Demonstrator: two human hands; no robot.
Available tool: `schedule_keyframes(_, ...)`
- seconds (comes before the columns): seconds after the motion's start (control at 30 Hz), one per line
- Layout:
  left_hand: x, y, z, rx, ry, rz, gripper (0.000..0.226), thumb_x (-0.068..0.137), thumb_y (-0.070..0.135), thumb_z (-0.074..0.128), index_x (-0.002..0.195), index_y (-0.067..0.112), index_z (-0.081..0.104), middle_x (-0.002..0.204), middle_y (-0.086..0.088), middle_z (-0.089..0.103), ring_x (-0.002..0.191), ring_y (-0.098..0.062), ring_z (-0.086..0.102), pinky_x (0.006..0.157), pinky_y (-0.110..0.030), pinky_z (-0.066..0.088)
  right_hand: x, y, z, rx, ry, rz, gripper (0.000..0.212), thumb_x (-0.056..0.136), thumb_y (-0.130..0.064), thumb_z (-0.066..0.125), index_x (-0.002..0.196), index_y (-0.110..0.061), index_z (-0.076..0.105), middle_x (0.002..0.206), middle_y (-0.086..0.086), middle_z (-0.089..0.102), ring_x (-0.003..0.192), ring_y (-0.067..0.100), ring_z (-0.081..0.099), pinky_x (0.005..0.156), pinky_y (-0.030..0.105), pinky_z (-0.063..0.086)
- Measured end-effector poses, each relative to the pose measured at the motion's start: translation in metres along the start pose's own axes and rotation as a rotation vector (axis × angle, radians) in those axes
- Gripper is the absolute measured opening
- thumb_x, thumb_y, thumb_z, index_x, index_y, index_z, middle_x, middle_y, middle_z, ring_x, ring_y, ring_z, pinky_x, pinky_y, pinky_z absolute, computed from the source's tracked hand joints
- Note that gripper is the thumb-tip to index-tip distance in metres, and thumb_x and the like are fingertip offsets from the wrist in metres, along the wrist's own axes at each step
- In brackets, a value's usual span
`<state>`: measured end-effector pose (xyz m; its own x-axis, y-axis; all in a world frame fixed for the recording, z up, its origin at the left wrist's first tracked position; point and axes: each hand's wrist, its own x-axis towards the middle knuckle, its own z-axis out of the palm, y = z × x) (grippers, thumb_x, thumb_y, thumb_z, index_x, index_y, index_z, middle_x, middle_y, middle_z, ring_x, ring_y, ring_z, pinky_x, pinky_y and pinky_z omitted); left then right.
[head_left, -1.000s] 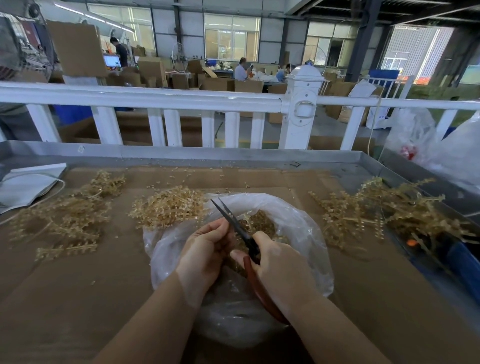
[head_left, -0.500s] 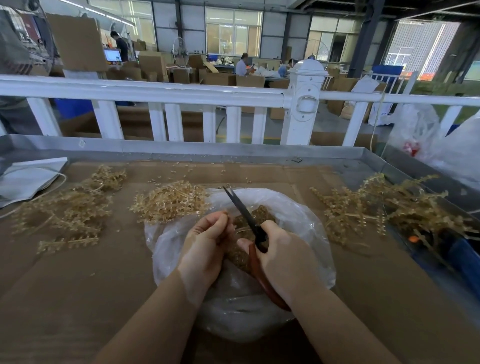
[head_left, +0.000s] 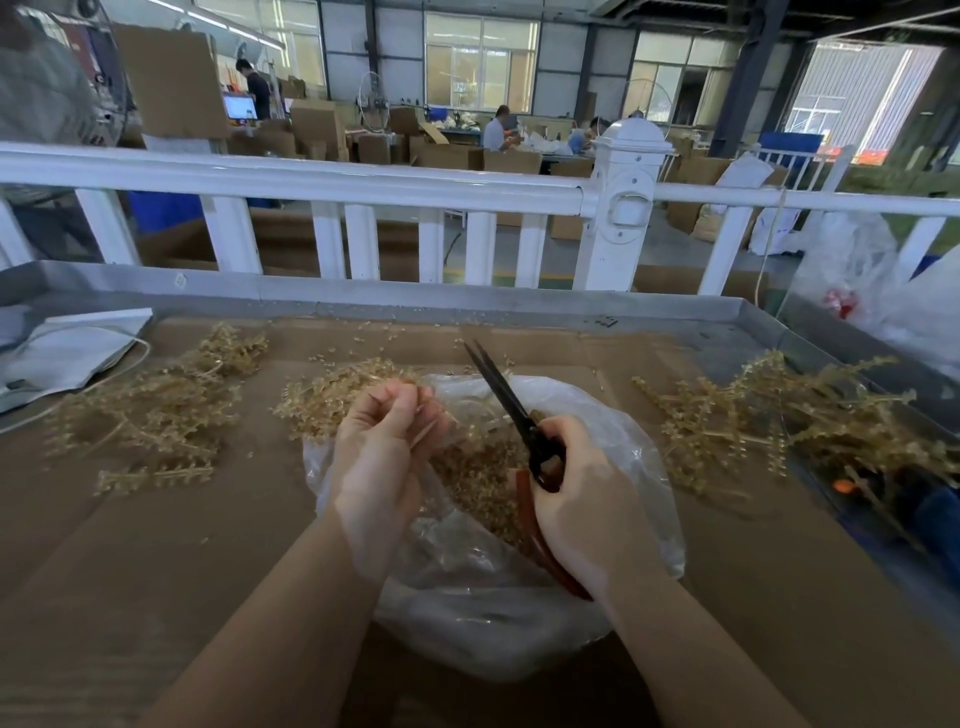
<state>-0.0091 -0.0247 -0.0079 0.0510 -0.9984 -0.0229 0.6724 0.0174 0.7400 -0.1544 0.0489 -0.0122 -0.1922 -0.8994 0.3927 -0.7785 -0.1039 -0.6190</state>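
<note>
Left hand pinches a sprig; right hand grips scissors pointing eleven o'clock, whose tips might pierce the bag

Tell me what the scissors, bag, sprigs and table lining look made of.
Scissors: dark matte blades, likely metal; glossy red-brown handles, perhaps plastic. Bag: thin clear plastic film, crinkled, shiny, contents showing through. Sprigs: translucent tan, probably moulded plastic. Lining: matte brown cardboard, with fold creases.

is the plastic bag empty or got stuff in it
Not empty: the clear plastic bag holds a heap of small tan pieces, showing between the left hand, pinching a tan sprig, and the right hand gripping the scissors.
</note>
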Motion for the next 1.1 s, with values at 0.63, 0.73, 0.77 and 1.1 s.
schedule_keyframes(0.63,0.001,0.012,0.000,-0.243,0.076,-0.128,0.017,0.102,0.019,0.033,0.093,0.013,0.046,0.061,0.000,0.065,0.067,-0.014,0.071,0.064,-0.033,0.057,-0.001,0.002,0.002,-0.343,-0.069,0.069,0.033,0.094,-0.033,0.052,0.122,-0.020,0.041,0.112,0.000,0.063,0.103,0.017,0.060,0.079,0.023,0.045)
schedule_keyframes(0.73,-0.001,0.015,0.004,-0.206,0.100,-0.092,0.020,0.102,0.017,0.033,0.086,0.017,0.044,0.056,0.003,0.061,0.062,-0.012,0.069,0.078,-0.037,0.049,-0.003,0.002,0.003,-0.463,-0.132,0.099,0.039,0.096,-0.038,0.047,0.132,-0.025,0.039,0.121,0.002,0.058,0.115,0.021,0.052,0.092,0.030,0.043)
schedule_keyframes(0.77,-0.001,0.015,0.005,-0.195,0.097,-0.086,0.021,0.102,0.017,0.033,0.085,0.017,0.044,0.056,0.003,0.060,0.061,-0.012,0.069,0.078,-0.037,0.049,-0.003,0.001,0.003,-0.518,-0.152,0.111,0.038,0.096,-0.040,0.045,0.132,-0.027,0.041,0.124,0.003,0.056,0.117,0.023,0.049,0.094,0.033,0.040)
schedule_keyframes(1.1,-0.009,-0.003,0.020,-0.182,0.056,-0.057,0.016,0.102,0.019,0.035,0.091,0.019,0.046,0.056,0.001,0.055,0.058,-0.011,0.064,0.068,-0.030,0.054,0.007,-0.018,0.003,-0.248,-0.005,-0.078,0.035,0.097,-0.024,0.048,0.133,-0.024,0.049,0.125,-0.001,0.053,0.119,0.015,0.044,0.099,0.024,0.032)
